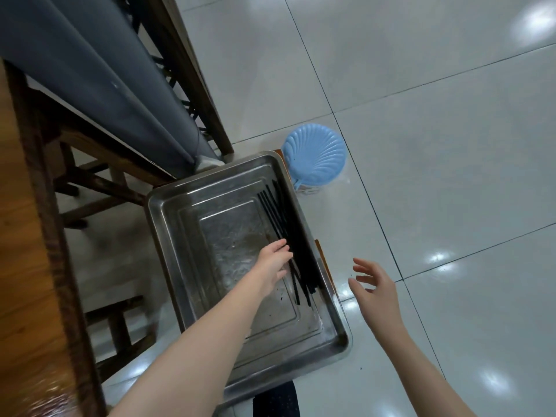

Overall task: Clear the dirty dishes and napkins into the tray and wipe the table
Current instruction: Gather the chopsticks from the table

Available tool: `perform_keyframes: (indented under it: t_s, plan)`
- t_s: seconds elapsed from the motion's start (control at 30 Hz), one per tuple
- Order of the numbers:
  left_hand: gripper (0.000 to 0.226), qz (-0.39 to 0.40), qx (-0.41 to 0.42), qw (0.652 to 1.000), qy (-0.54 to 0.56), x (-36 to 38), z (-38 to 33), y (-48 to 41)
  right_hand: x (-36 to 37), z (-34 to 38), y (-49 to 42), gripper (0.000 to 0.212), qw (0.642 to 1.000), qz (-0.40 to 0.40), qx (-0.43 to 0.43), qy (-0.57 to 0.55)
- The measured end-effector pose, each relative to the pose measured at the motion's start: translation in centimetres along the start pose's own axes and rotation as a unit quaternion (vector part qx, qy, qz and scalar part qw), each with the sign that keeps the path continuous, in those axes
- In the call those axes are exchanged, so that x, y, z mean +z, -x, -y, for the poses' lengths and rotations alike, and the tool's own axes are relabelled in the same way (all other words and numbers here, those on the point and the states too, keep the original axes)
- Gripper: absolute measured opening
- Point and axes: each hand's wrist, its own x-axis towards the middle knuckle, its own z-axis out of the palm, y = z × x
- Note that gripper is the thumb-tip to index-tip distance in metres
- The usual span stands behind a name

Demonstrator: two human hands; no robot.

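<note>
tray [186,260]: silver-grey steel under the left hand [275,263], its bottom dulled by fine scratches and a few dark specks
chopsticks [282,218]: plain black, at the left hand's fingertips
stool [314,152]: pale blue, ribbed in a shell-like fan, beyond both hands
floor [436,145]: glossy white tiles crossed by thin dark lines, under the right hand [376,290]
table [21,266]: warm brown wood grain, darker brown edge, left of the left hand
cloth [90,70]: plain slate grey, far beyond the left hand
</note>
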Motion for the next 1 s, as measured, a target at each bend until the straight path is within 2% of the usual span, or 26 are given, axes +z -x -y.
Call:
perform_keyframes:
  t_s: [0.1,0.27,0.67,0.87,1.0]
  plan:
    - [0.054,0.013,0.017,0.999,-0.035,-1.4,-0.8,3.0,0.5,2.4,0.6,0.032,1.000,0.015,-0.010,-0.008]
    - [0.048,0.003,0.108,0.989,-0.097,-4.8,-2.5,9.5,1.8,7.9,2.1,0.034,0.997,0.037,-0.072,-0.012]
    - [0.039,-0.093,0.248,0.964,-0.033,-16.2,-3.2,26.3,8.1,19.7,12.7,0.034,0.975,0.125,-0.183,0.016]
    - [0.033,-0.154,0.293,0.943,0.027,-25.4,0.9,34.1,13.0,22.9,21.0,0.032,0.958,0.159,-0.234,0.040]
    - [0.031,-0.164,0.292,0.941,0.048,-32.4,5.1,38.4,16.8,23.8,26.8,0.030,0.954,0.164,-0.250,0.040]
